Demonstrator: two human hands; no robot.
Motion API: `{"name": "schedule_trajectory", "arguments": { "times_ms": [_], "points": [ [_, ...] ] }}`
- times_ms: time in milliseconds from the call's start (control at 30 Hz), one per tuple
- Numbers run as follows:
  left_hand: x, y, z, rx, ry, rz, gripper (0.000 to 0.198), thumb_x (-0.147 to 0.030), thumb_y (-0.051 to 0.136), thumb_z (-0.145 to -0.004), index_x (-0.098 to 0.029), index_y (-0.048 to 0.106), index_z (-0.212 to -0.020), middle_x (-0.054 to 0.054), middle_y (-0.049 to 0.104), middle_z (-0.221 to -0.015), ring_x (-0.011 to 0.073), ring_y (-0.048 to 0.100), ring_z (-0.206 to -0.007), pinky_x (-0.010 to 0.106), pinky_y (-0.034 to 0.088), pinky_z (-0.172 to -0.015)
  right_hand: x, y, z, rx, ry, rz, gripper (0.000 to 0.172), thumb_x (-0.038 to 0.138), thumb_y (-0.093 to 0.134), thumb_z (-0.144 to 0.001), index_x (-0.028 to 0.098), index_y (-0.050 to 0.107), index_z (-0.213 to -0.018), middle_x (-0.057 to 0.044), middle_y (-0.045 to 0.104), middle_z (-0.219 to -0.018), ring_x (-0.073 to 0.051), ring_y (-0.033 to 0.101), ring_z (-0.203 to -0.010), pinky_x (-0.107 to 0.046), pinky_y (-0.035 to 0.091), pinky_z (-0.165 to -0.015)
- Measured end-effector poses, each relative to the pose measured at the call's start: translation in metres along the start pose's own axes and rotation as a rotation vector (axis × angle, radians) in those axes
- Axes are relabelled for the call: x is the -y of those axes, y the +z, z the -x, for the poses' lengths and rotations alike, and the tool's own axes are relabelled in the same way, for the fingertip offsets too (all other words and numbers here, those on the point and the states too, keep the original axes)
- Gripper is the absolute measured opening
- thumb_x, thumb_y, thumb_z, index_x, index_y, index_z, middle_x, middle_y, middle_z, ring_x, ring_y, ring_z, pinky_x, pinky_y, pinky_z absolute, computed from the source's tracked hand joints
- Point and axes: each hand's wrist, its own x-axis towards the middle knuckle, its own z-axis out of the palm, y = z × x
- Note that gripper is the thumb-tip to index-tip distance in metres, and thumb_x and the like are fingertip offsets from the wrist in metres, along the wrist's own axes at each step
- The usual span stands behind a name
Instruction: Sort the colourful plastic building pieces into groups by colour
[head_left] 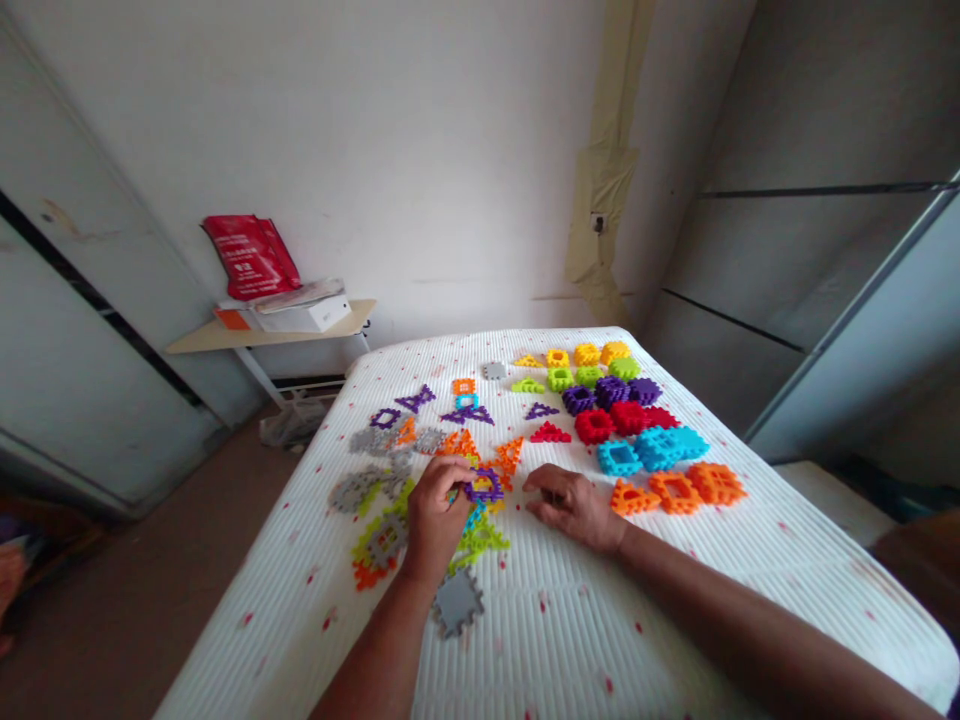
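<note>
Loose plastic interlocking building pieces lie on a white, quilted cover [570, 620]. My left hand [439, 515] is closed, its fingers pinching the edge of a purple square frame piece [486, 486]. Under and around that hand are lime green pieces [480, 540], orange triangles [510, 456] and a grey square with a window grid [387, 541]. My right hand [574, 508] rests just right of the purple piece, thumb and forefinger apart, with nothing visible between them. Beside its wrist lies an orange triangle stack [632, 497]. A solid grey square [459, 602] lies nearest me.
Colour-sorted stacks stand at the right: orange [716, 484], light blue [660, 448], red [627, 418], purple [611, 391], green [624, 369] and yellow [616, 352]. A side table [356, 315] at the back left holds a red bag [251, 257] and a white box [322, 313].
</note>
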Motion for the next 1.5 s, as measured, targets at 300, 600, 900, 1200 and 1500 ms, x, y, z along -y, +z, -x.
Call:
{"name": "schedule_trajectory", "arguments": {
  "times_ms": [300, 600, 900, 1200, 1500],
  "points": [
    [-0.013, 0.002, 0.003, 0.055, 0.160, -0.202, 0.025, -0.002, 0.047, -0.073, -0.022, 0.062, -0.075, 0.003, 0.059, -0.087, 0.0162, 0.060, -0.085, 0.030, 0.049, -0.078, 0.035, -0.009, -0.033, 0.061, -0.021, -0.187, 0.052, 0.033, 0.074, -0.067, 0.018, 0.057, -0.113, -0.008, 0.061, -0.105, -0.017, 0.057, -0.084, -0.026, 0.046, -0.067],
    [-0.014, 0.007, 0.006, 0.060, 0.236, -0.201, 0.026, -0.004, 0.047, -0.076, -0.022, 0.065, -0.083, 0.004, 0.061, -0.091, 0.0163, 0.061, -0.088, 0.028, 0.050, -0.080, 0.044, -0.013, -0.041, 0.157, -0.110, 0.014, 0.044, 0.025, 0.075, -0.067, 0.017, 0.059, -0.108, -0.006, 0.063, -0.097, -0.018, 0.058, -0.086, -0.029, 0.046, -0.076],
    [-0.010, 0.002, 0.002, -0.072, 0.219, -0.264, 0.017, -0.010, 0.053, -0.079, -0.019, 0.064, -0.089, 0.005, 0.062, -0.094, 0.0160, 0.060, -0.089, 0.029, 0.049, -0.083, -0.020, -0.094, -0.076, 0.098, 0.142, 0.676, 0.052, 0.018, 0.067, -0.070, 0.017, 0.054, -0.120, -0.010, 0.060, -0.115, -0.022, 0.055, -0.103, -0.032, 0.044, -0.088],
    [-0.007, 0.003, 0.003, -0.028, 0.229, -0.248, 0.014, -0.011, 0.053, -0.081, -0.018, 0.063, -0.085, 0.005, 0.061, -0.091, 0.0143, 0.060, -0.087, 0.026, 0.048, -0.081, -0.088, -0.137, -0.100, 0.276, 0.326, 0.918, 0.058, 0.014, 0.067, -0.065, 0.024, 0.057, -0.121, -0.010, 0.061, -0.111, -0.026, 0.055, -0.103, -0.029, 0.046, -0.077],
    [-0.004, 0.002, 0.003, -0.001, 0.198, -0.257, 0.014, -0.011, 0.052, -0.081, -0.017, 0.064, -0.084, 0.005, 0.061, -0.092, 0.0145, 0.059, -0.088, 0.026, 0.048, -0.081, -0.097, -0.136, -0.103, 0.352, 0.331, 0.933, 0.058, 0.018, 0.069, -0.065, 0.027, 0.057, -0.121, -0.010, 0.062, -0.105, -0.026, 0.058, -0.096, -0.029, 0.044, -0.073]
  ]
}}
